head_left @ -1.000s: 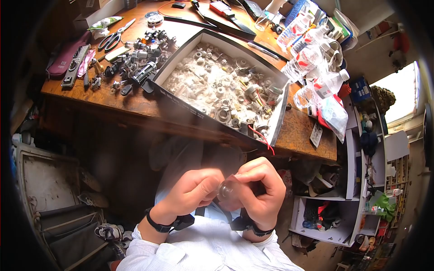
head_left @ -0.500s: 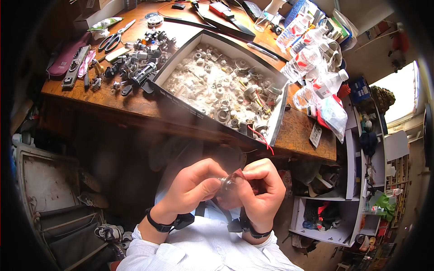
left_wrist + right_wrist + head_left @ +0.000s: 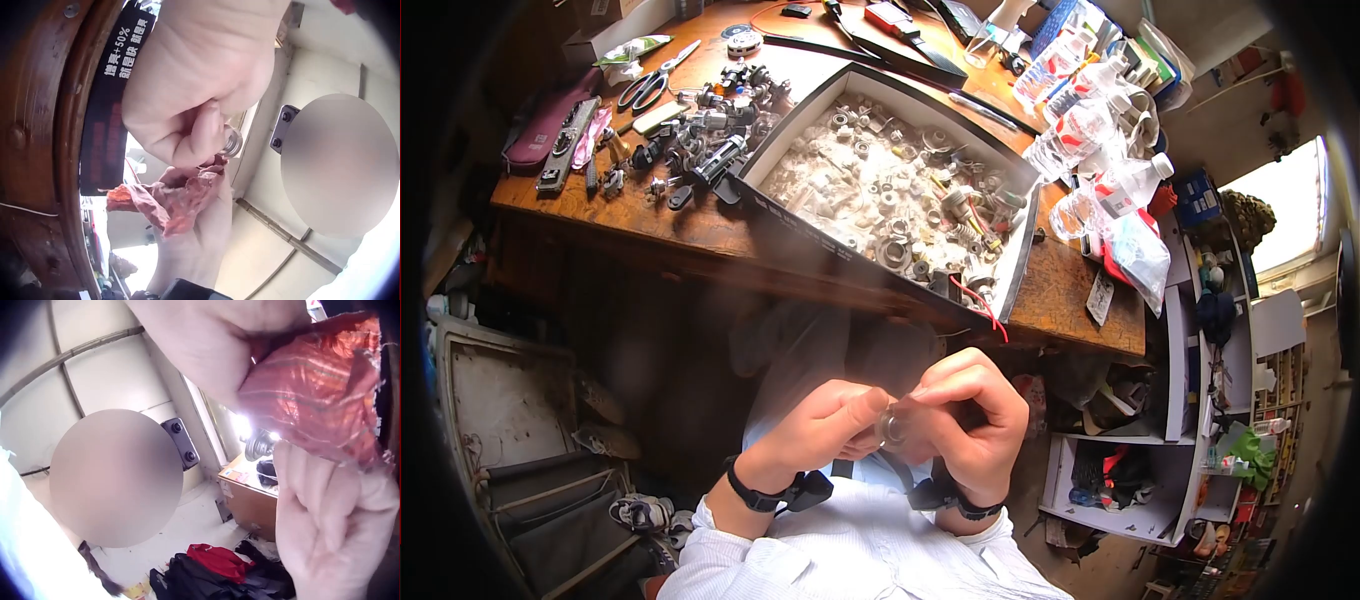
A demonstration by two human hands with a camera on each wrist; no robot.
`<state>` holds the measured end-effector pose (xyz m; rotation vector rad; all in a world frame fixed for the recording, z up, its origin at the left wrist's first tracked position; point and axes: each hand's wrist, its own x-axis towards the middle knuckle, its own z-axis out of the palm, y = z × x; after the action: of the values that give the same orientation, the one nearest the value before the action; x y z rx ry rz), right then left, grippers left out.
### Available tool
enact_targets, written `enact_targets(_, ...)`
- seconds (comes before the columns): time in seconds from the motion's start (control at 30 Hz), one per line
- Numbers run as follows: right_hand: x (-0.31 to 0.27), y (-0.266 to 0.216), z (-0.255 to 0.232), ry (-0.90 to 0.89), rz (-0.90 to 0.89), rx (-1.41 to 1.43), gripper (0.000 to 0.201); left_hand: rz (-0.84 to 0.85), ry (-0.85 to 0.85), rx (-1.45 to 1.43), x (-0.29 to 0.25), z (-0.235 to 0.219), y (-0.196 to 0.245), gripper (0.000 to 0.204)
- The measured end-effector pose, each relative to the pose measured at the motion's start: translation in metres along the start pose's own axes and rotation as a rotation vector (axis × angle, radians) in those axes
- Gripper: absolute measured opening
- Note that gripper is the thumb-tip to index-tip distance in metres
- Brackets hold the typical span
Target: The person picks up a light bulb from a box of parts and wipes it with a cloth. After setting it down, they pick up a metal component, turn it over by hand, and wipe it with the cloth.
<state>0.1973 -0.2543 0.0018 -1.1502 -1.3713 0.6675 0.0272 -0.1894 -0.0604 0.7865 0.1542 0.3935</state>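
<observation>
Both hands meet in front of the white shirt, below the table edge. The left hand (image 3: 825,425) pinches a small round metal-and-glass part (image 3: 892,428); in the left wrist view its ringed metal edge (image 3: 233,142) shows beside the curled fingers. A crumpled reddish cloth (image 3: 181,203) is gripped by the right hand (image 3: 972,425), up against that part. In the right wrist view the striped cloth (image 3: 312,387) spreads between the hands and hides many fingertips, with the ringed part (image 3: 258,446) at its lower edge.
On the wooden table (image 3: 630,225) a shallow black-edged box (image 3: 810,235) holds many small parts. Dark metal parts (image 3: 720,140) and scissors (image 3: 650,88) lie to its left, plastic bottles (image 3: 1090,130) to its right. Shelves (image 3: 1125,490) stand at the right.
The left fingers have closed in around the part after being more spread half a second ago. The cloth's reddish tip, raised between the hands then, has dropped from sight in the head view.
</observation>
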Motion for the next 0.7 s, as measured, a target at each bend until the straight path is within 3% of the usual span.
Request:
enact_targets(0.07,-0.007,-0.002,0.008,0.068,0.066,0.125,0.009,-0.046,-0.032,-0.134,-0.003,0.003,-0.002,0.044)
enact_targets(0.23,-0.008,0.007,0.007,0.330,0.146,0.412,0.009,0.180,0.025,-0.138,0.008,0.008,-0.003,0.041)
enact_targets(0.37,-0.005,0.008,0.004,0.332,0.149,0.446,0.010,0.297,0.050,-0.190,0.015,0.006,-0.002,0.033)
enact_targets(0.7,-0.005,0.006,0.006,0.334,0.114,0.334,0.015,0.319,0.132,-0.123,0.014,0.005,0.000,0.028)
